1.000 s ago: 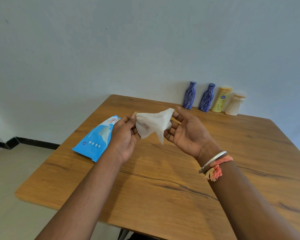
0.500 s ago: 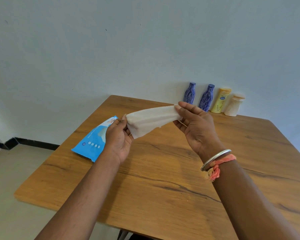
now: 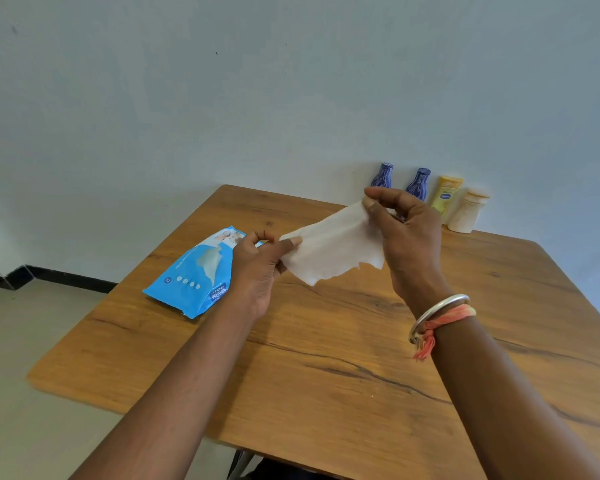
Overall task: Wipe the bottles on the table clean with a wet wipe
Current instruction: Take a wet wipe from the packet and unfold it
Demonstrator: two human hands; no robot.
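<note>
The lower parts of the two blue bottles (image 3: 418, 183) at 1 o'clock are hidden behind the right hand (image 3: 407, 237); the yellow bottle (image 3: 445, 195) and cream bottle (image 3: 468, 211) are seen whole. Compared with half a second ago, the wet wipe (image 3: 333, 249) is spread wider and the right hand is raised. It is pinched at opposite edges — left hand (image 3: 257, 268) lower, at 9 o'clock — above the table (image 3: 361, 375). The wipe pack (image 3: 194, 275) is partly covered by the left hand.

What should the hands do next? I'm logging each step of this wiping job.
Probably carry the wet wipe, now spread between the left hand and right hand, to the nearest blue bottle. All four bottles stand untouched at the table's far edge.
</note>
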